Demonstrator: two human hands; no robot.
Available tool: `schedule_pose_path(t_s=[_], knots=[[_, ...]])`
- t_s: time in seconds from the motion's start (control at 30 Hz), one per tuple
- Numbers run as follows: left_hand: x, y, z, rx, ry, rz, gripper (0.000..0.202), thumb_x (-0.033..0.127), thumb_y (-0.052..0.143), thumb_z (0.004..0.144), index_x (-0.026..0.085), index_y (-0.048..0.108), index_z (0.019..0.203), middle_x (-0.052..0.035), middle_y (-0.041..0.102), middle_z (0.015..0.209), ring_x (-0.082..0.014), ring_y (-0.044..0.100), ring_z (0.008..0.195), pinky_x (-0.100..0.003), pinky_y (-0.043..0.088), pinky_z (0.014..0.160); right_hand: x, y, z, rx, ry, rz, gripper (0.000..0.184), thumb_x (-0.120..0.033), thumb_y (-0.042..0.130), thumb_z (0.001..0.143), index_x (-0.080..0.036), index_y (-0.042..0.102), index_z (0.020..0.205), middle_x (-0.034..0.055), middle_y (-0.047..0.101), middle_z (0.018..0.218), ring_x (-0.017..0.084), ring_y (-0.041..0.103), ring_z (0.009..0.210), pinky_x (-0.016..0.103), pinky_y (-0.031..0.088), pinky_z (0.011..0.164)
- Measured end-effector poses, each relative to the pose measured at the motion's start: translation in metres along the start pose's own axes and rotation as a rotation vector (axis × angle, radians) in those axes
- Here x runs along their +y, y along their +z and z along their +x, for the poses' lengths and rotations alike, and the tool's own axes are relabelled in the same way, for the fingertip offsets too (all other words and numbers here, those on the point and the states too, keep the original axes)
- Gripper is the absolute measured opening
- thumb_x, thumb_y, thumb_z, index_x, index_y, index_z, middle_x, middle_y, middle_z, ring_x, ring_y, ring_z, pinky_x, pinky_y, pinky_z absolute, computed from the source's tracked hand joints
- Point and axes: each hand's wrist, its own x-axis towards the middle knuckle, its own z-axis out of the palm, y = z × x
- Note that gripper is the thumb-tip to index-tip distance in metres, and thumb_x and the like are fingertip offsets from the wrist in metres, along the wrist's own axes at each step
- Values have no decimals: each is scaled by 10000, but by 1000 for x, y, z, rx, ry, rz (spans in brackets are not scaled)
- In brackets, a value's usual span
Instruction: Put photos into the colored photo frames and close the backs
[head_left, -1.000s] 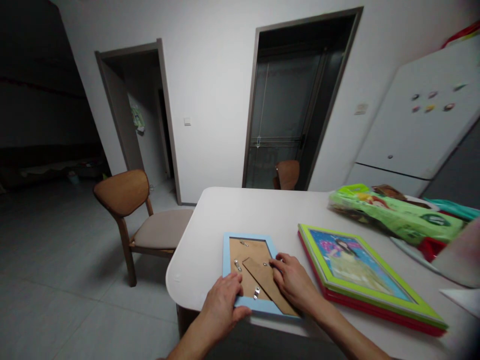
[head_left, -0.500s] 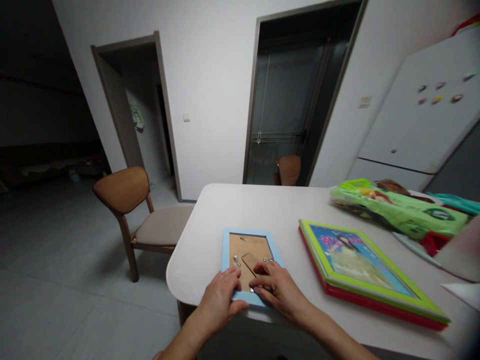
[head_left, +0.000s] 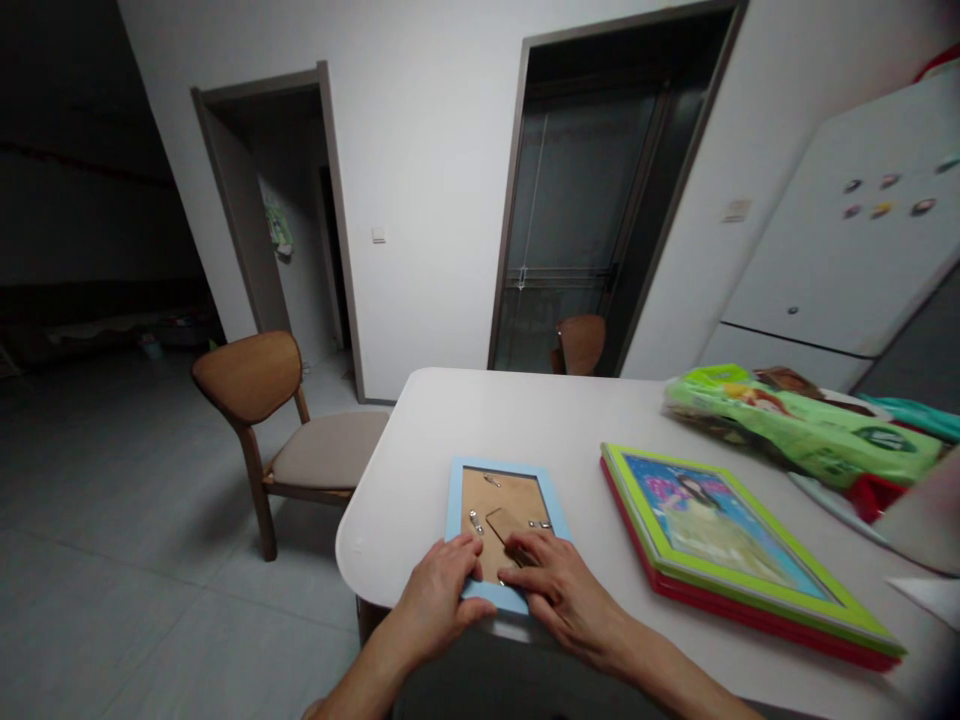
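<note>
A light blue picture frame (head_left: 556, 497) lies face down at the table's near edge, its brown backing board (head_left: 480, 492) facing up. Small metal clips (head_left: 476, 521) sit along the board's sides, and a thin stand outline shows in its middle. My left hand (head_left: 442, 585) grips the frame's lower left corner, fingers on top and thumb along the near edge. My right hand (head_left: 559, 590) is curled over the lower right part, fingertips pressed at a small metal clip (head_left: 502, 582) by the near edge. That hand partly hides the clip and the stand.
Right of my hands, a green picture frame (head_left: 727, 535) with a printed picture lies on a red one (head_left: 780, 622). Behind them is a green plastic package (head_left: 810, 420). The white table (head_left: 517, 410) has a wooden chair (head_left: 251, 380) at its left.
My right hand's fingers have shifted slightly and curl lower over the backing board near the clip. My left hand keeps its hold. The view has moved a little.
</note>
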Motion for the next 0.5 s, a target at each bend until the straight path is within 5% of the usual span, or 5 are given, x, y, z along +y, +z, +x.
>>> schedule_pose_path(t_s=[0.27,0.5], knots=[[0,-2,-4,3,-11,-4,400,283,644,657,203,498,1021,-68,493,1177,-204,388,1131,-406,269,965,-12,-3,-1,-5,-73,-34,242,-197,414,754,-259,581,916,51,516,911,181,420,881,347,319,803],[1,-7,-4,-8,2,-13,372,285,643,657,209,515,998,-61,462,1215,-192,373,1144,-385,262,972,-13,-4,-2,-78,-65,-73,330,-350,500,706,-277,521,1027,52,502,957,199,404,900,342,316,782]])
